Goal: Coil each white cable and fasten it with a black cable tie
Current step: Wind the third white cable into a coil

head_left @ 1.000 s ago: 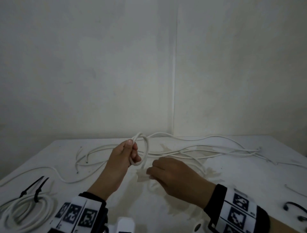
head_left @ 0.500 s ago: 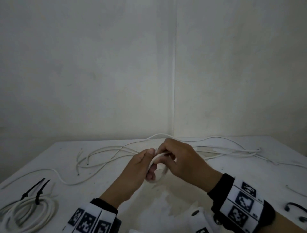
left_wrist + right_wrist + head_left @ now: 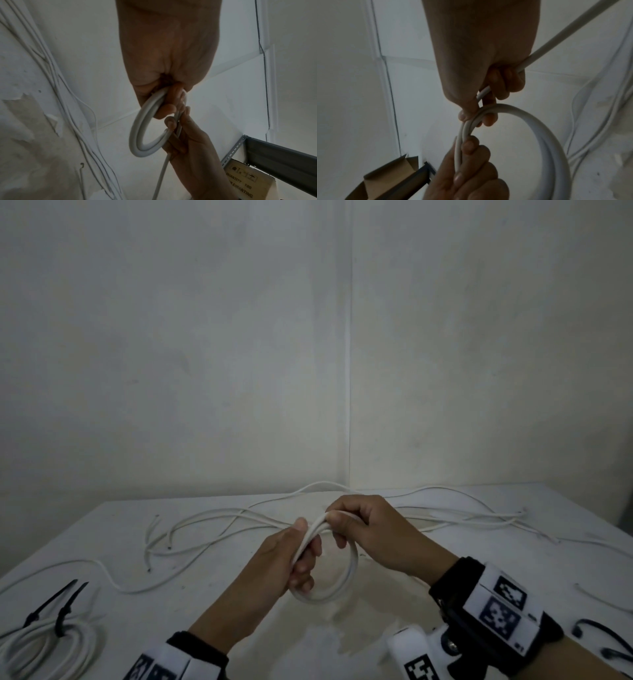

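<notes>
Since a moment ago, both hands have risen slightly, the coil (image 3: 337, 577) hanging lower and rounder between them above the table (image 3: 102, 542). Left hand (image 3: 287, 556) grips its left side; right hand (image 3: 370, 532) pinches the top, fingers curled round the trailing cable (image 3: 556, 39).

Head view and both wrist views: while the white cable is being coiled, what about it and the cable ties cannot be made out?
- Coil: its turns overlap where the left hand and right hand grip it, so no count, in any view.
- Its free end: the loose cables merge behind the hands, head view.
- Tied coil: cut by the lower left edge.
- Black cable ties: cut by the right edge, dim.
- Cardboard box: label blurred, left wrist view.
</notes>
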Tool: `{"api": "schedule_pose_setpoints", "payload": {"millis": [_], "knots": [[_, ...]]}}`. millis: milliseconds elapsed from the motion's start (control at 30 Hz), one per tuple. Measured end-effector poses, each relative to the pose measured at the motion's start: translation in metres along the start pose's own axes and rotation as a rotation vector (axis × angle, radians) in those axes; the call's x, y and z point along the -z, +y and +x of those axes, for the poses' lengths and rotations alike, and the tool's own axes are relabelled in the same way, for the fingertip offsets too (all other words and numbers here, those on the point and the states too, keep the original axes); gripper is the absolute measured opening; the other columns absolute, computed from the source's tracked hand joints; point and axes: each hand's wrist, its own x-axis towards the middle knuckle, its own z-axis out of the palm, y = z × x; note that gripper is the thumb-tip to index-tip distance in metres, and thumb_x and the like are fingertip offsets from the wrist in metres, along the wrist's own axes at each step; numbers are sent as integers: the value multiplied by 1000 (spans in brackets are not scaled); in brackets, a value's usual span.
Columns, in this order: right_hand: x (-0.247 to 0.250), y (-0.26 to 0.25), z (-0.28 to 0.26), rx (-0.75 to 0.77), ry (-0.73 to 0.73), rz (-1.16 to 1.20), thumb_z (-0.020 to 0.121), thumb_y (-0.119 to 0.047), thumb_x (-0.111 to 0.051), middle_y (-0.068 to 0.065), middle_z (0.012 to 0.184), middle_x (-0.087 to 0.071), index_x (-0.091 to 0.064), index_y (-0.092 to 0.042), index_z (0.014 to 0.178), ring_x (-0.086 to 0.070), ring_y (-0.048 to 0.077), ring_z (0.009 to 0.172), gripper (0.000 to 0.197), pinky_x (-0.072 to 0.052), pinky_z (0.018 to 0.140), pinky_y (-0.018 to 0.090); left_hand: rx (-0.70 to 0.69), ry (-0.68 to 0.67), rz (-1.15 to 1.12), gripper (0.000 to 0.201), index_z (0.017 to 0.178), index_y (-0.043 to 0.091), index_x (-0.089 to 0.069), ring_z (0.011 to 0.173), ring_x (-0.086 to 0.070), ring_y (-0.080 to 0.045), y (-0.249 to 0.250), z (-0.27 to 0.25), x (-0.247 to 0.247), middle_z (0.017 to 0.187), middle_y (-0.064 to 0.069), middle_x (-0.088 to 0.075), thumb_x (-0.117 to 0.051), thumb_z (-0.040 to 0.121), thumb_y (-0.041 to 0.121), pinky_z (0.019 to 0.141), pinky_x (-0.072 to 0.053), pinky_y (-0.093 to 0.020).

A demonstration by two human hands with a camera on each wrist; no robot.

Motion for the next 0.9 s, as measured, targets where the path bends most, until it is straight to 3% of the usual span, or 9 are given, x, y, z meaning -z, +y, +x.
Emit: {"api": "schedule_pose_setpoints", "payload": {"millis": [133, 233, 400, 500, 600, 633, 767, 833, 900], "knots": [[2, -2, 1, 12, 18, -33, 92, -18, -53, -9, 54, -55, -60, -27, 69, -46, 9, 55, 26, -39, 59, 27, -4, 3, 68, 36, 71, 8, -47, 40, -28, -6, 3, 1, -3, 46, 10, -32, -31, 99, 24, 47, -37, -18], [2, -2, 0, 9, 30, 10, 92, -18, -53, -9, 52, -55, -65, -19, 74, -46, 14, 56, 21, -38, 58, 28, -21, 38, 84, 35, 65, 11, -39, 40, -26, -5, 4, 1, -6, 46, 11, -30, -34, 98, 22, 43, -34, -17], [2, 0, -2, 30, 71, 30, 93, -20, -52, -7, 56, -58, -68, -4, 81, -43, 13, 56, 26, -36, 57, 22, -5, 78, -47, 33, 67, 11, -40, 39, -21, -6, 4, 4, -9, 46, 9, -26, -35, 98, 21, 40, -29, -17], [5, 3, -4, 40, 94, 82, 95, -18, -48, -8, 61, -61, -68, -19, 76, -52, 8, 62, 27, -42, 65, 17, 5, 133, -174, 36, 63, 11, -41, 36, -19, -6, 6, 8, -6, 44, 9, -24, -35, 97, 22, 36, -25, -17], [9, 15, -8, 26, 159, 65, 94, -15, -48, -11, 60, -60, -64, -37, 87, -58, 16, 71, 29, -47, 75, 26, -1, 209, -331, 38, 62, 12, -41, 32, -18, -3, 8, 13, 4, 42, 9, -24, -35, 97, 23, 33, -22, -15], [12, 20, -9, 18, 187, 42, 94, -13, -48, -11, 58, -57, -64, -36, 91, -56, 14, 68, 28, -46, 73, 26, -19, 237, -387, 38, 62, 12, -40, 30, -19, -2, 8, 15, 10, 41, 10, -24, -35, 97, 23, 32, -22, -14], [24, 40, -15, -20, 262, -42, 93, -10, -49, -20, 49, -52, -61, -29, 105, -45, -2, 52, 26, -37, 59, 8, -101, 338, -576, 36, 64, 13, -38, 27, -20, 0, 11, 21, 36, 37, 11, -26, -33, 98, 23, 29, -22, -11], [25, 47, -17, -5, 284, -128, 93, -11, -50, -27, 57, -56, -58, -30, 110, -50, -9, 58, 27, -37, 61, 3, -136, 381, -604, 36, 64, 14, -37, 27, -21, -1, 12, 22, 44, 37, 11, -26, -32, 98, 24, 29, -23, -12], [21, 55, -18, 51, 286, -253, 94, -13, -50, -19, 89, -65, -55, -28, 120, -56, -12, 77, 31, -40, 75, 3, -170, 429, -621, 36, 64, 14, -37, 28, -22, -2, 12, 23, 48, 37, 10, -25, -33, 98, 24, 29, -23, -13]]}}
